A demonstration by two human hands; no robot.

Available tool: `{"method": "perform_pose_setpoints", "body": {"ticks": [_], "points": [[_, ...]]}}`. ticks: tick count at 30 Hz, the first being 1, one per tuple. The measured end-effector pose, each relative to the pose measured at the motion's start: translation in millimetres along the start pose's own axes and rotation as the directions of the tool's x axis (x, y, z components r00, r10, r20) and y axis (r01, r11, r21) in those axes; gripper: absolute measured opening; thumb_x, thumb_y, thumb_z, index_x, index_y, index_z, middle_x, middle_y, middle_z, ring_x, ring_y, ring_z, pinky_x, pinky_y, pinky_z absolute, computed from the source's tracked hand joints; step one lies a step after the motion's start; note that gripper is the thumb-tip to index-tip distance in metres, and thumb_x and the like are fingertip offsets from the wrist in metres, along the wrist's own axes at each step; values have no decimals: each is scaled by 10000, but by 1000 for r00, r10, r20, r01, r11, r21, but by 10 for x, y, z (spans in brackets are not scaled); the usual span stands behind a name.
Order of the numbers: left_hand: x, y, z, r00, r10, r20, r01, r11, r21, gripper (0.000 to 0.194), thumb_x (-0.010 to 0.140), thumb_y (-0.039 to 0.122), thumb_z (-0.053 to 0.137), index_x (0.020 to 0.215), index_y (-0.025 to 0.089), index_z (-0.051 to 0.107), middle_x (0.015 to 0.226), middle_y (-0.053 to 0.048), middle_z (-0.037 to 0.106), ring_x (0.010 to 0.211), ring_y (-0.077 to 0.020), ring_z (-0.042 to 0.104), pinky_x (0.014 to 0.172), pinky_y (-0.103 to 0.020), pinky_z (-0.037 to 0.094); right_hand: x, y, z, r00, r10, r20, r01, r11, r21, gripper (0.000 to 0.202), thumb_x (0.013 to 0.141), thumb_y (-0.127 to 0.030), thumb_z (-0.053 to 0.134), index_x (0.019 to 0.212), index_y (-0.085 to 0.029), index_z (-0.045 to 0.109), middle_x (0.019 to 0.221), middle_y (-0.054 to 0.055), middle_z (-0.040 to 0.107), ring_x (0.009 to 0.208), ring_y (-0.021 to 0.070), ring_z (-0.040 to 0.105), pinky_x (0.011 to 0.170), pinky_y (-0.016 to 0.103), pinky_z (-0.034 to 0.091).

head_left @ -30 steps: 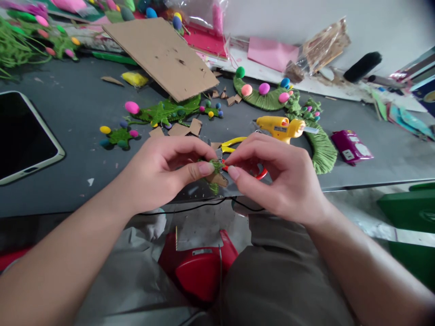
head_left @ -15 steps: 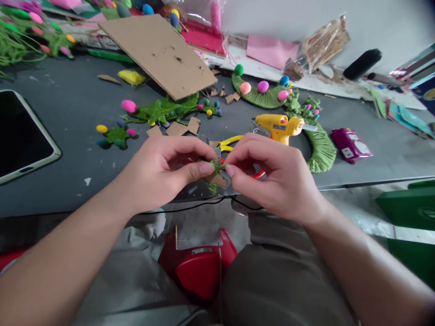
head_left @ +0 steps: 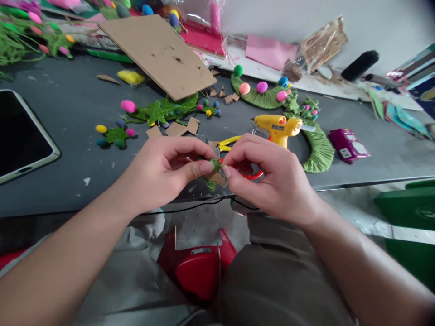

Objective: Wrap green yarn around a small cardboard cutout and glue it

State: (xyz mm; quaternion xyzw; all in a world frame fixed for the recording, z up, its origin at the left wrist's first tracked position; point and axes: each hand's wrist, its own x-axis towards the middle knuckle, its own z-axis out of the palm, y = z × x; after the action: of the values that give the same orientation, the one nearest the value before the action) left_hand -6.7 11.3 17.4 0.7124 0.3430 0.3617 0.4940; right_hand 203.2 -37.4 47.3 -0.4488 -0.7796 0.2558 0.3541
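Left hand (head_left: 163,174) and right hand (head_left: 272,176) meeting over the table (head_left: 68,117) edge, fingertips of both pinched on one small green-wound card piece (head_left: 214,174), held just above the edge, in front of the glue gun (head_left: 277,127). Scissors (head_left: 234,151) lying between piece and glue gun, partly hidden by the right hand. Left of the glue gun, cardboard sheet (head_left: 159,52); farther left, tablet (head_left: 20,136). Right of the glue gun, purple packet (head_left: 348,145). No container's contents discernible.
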Motion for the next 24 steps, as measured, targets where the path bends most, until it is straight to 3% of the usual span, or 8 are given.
{"method": "perform_pose_setpoints", "body": {"ticks": [9, 14, 24], "points": [[-9, -47, -44, 999, 44, -30, -45, 998, -34, 52, 830, 244, 794, 876, 265, 782, 862, 30, 793, 752, -158, 745, 636, -173, 575, -25, -26, -43, 999, 32, -7, -32, 999, 29, 64, 861, -109, 679, 896, -149, 714, 850, 26, 630, 721, 120, 566, 649, 289, 466], [-12, -21, -54, 999, 32, 24, -31, 996, -79, 70, 834, 193, 774, 873, 251, 776, 800, 34, 782, 671, -141, 738, 594, -158, 564, -14, 68, -71, 996, 71, -54, -67, 995, 76, 56, 921, -184, 686, 924, -158, 736, 858, 31, 671, 737, 128, 585, 643, 291, 461], [-15, 59, -33, 994, 28, 108, -5, 978, -207, 76, 879, 107, 727, 884, 178, 753, 817, 5, 778, 707, -110, 735, 632, -145, 577, -12, 60, -45, 995, 87, 45, -96, 960, 261, 130, 919, -260, 737, 992, -153, 752, 925, 52, 710, 810, 145, 638, 731, 303, 522]]}}
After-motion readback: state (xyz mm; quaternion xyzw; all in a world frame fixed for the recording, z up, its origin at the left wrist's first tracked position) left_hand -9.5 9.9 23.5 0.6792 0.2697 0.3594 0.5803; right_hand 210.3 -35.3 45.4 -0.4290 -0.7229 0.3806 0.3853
